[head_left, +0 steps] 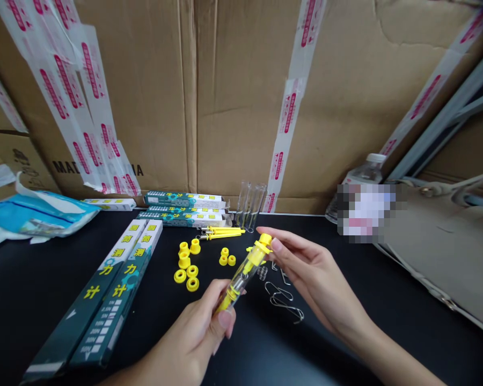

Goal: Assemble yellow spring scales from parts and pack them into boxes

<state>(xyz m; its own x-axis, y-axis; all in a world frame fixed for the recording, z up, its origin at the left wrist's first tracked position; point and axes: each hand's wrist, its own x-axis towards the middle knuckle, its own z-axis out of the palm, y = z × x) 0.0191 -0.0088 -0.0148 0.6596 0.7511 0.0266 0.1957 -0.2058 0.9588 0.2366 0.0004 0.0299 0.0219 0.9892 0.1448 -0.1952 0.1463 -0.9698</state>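
Note:
A clear tubular spring scale (244, 272) is held tilted over the table, with yellow parts and a metal spring inside. Around its lower end my left hand (203, 327) is closed. The thumb and fingers of my right hand (309, 273) pinch the yellow cap (264, 239) at the upper end. Left of the tube lie several yellow collars (184, 261) and three small yellow caps (224, 258). Yellow rods with springs (223, 232) rest behind it. Bent metal hooks (284, 303) lie under my right hand, beside small springs (262, 273).
Long green-and-white boxes (132, 279) lie at left, more boxes (185, 201) at the back. Clear tubes (250, 206) stand by the cardboard wall (233, 107). A blue packet (44, 212) is at far left, a plastic bottle (366, 171) and beige bag (438, 241) at right.

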